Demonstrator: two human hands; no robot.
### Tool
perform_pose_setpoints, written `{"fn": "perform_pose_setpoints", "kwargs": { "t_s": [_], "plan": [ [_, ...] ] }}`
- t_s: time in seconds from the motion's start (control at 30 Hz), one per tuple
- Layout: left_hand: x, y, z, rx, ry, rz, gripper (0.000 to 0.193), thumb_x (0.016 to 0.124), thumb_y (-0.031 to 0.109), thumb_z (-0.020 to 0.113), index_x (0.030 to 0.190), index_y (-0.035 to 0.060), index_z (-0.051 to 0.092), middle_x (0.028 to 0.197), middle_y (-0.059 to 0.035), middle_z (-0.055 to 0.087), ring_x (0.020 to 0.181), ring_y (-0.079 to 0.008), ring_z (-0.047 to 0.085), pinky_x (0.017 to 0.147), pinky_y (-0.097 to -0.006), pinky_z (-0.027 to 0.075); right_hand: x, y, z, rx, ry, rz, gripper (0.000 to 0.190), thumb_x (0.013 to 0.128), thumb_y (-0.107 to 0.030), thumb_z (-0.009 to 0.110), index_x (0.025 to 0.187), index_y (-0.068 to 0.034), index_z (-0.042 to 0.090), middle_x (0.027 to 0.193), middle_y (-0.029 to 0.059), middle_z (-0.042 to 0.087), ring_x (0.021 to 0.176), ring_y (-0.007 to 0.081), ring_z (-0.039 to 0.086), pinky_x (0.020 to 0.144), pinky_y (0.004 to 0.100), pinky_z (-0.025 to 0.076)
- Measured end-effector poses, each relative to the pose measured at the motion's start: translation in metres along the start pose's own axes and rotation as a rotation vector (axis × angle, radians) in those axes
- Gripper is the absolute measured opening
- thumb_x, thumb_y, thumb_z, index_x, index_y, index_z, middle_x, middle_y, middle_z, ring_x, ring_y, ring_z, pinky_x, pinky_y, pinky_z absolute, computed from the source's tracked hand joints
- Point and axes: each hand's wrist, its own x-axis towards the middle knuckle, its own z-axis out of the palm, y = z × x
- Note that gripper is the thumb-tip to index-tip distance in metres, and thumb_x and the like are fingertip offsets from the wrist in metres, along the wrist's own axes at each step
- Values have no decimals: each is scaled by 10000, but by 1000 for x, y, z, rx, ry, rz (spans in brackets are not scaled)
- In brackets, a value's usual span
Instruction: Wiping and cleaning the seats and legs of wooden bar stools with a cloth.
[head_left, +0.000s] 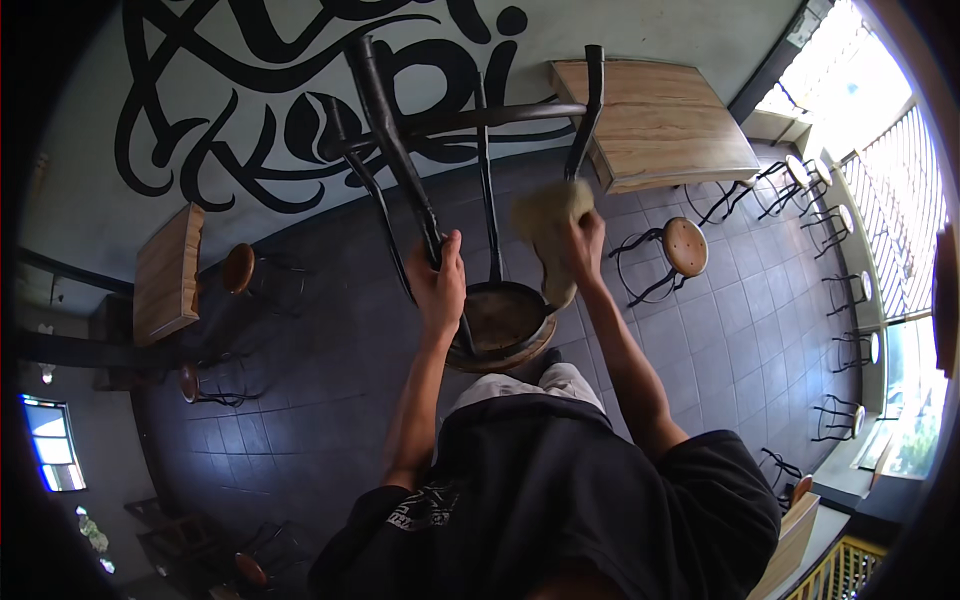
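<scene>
A stool with black metal legs is held upside down in front of me, its round seat (504, 319) at the bottom and its legs pointing up. My left hand (437, 285) is wrapped around the near left leg (401, 161). In my right hand (586, 244) is a yellowish cloth (551, 217), slightly blurred, against the right leg (589, 112). The cloth's lower end hangs down to the seat's edge. A curved metal ring (487, 118) joins the legs near their upturned feet.
A wooden table (660, 120) stands by the painted wall at the back right, with a wooden-topped stool (684, 247) before it. Several stools line the window side. Another table (169, 277) and stool (238, 268) are at left, on the dark tiled floor (315, 390).
</scene>
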Motion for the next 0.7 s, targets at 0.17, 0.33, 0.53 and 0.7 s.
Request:
{"fn": "perform_pose_setpoints", "kwargs": {
  "t_s": [0.17, 0.33, 0.53, 0.7],
  "plan": [
    [7, -8, 3, 22, 32, 27, 272, 954, 208, 596, 740, 94, 473, 500, 51, 393, 355, -33, 339, 342, -208, 262, -90, 57, -31, -269, -89, 188, 316, 824, -242, 636, 919, 59, 660, 810, 165, 705, 785, 214, 689, 706, 357, 516],
    [4, 0, 9, 103, -5, -4, 317, 948, 220, 613, 703, 66, 485, 556, 63, 395, 483, -10, 363, 445, -226, 257, -69, 72, -12, -12, -93, 33, 258, 867, -159, 580, 995, 55, 645, 879, 153, 705, 867, 179, 666, 770, 340, 510],
    [-8, 1, -2, 162, 18, -33, 332, 953, 226, 607, 695, 66, 474, 549, 64, 381, 483, -16, 348, 448, -236, 252, 61, -35, 12, 299, 7, -28, 325, 937, -228, 469, 1048, 51, 593, 938, 119, 668, 871, 206, 618, 772, 355, 489],
    [-7, -2, -2, 95, -5, -23, 323, 948, 224, 617, 699, 63, 489, 546, 61, 386, 485, -18, 351, 448, -242, 254, 69, -24, -3, 341, -13, -49, 306, 940, -217, 529, 1076, 49, 594, 995, 126, 664, 896, 197, 616, 794, 339, 488]
  ]
}}
